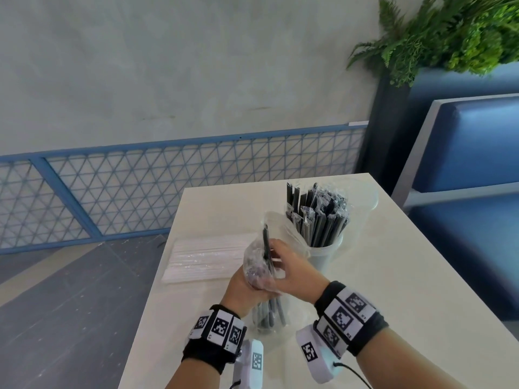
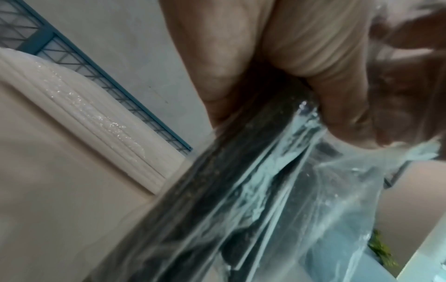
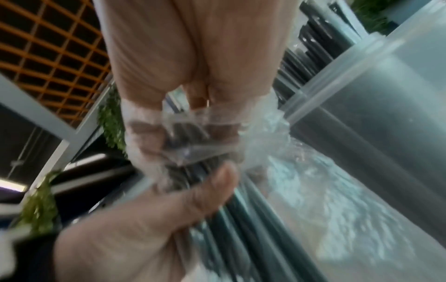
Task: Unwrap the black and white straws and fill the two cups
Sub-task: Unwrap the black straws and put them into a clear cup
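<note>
The left hand (image 1: 244, 287) had its grip clamped round a clear bag (image 1: 259, 265) of black straws (image 1: 271, 313), holding it upright just in front of the cup (image 1: 320, 252). The bag's lower end, with the straws inside, reached down toward the tabletop (image 1: 393, 276); whether it touched could not be told. The right hand (image 1: 295, 272) met the bag from the cup's side, its grip pinching at the crumpled upper plastic, where one black straw (image 1: 265, 244) stuck up above the fingers.

In the left wrist view the left fingers (image 2: 313, 47) curled over the dark bundle (image 2: 217, 190) inside glossy plastic. In the right wrist view the right fingers (image 3: 183, 47) pressed into the bunched plastic (image 3: 188, 137) while the left thumb (image 3: 212, 188) lay across the straws below it.

The cup stood just beyond the hands, packed with black straws (image 1: 317, 214) standing on end, some with wrapper ends showing at the top. Left of the cup, a flat pack of white straws (image 1: 207, 256) lay on the tabletop near its left edge, partly behind the held bag. A second clear cup (image 1: 370, 196) seemed to stand behind the filled cup, too faint to be sure
</note>
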